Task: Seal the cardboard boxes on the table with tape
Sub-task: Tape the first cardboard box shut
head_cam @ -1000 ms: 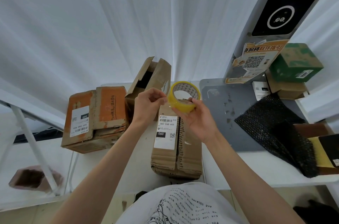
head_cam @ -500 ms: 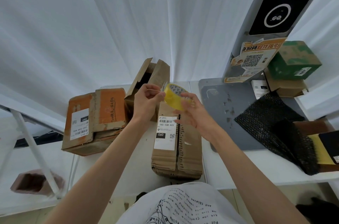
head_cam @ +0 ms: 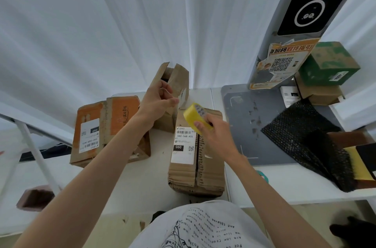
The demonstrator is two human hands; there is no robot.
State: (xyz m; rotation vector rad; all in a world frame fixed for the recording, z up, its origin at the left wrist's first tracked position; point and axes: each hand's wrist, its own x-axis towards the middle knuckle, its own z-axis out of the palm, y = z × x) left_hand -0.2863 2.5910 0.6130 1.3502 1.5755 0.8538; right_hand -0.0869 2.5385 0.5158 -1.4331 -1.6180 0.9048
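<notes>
Tape (head_cam: 197, 117), a yellow roll, sits in the right hand (head_cam: 216, 136), whose fingers curl round its rim just above the far end of the middle box (head_cam: 196, 152), the labelled carton lying on the table (head_cam: 142, 176) at six o'clock from the roll. At about ten o'clock from the roll the left hand (head_cam: 157, 99) is raised with thumb and fingertips drawn together; a clear strip may run between the two hands, but I cannot make one out, so I cannot tell whether that hand pinches anything. The middle box's flaps meet along a centre seam that looks bare of tape, so sealing seems barely begun. Behind the left hand an open box (head_cam: 173, 85) stands with its flaps up, and at nine o'clock lies an orange box (head_cam: 107, 130). Risks from here: a loose strip could fold back and stick to itself, or catch the raised flaps of the open box close by; if the end lands off the seam, the flaps would stay unjoined; pulling hard with no hand on the light carton could drag it across the table.
</notes>
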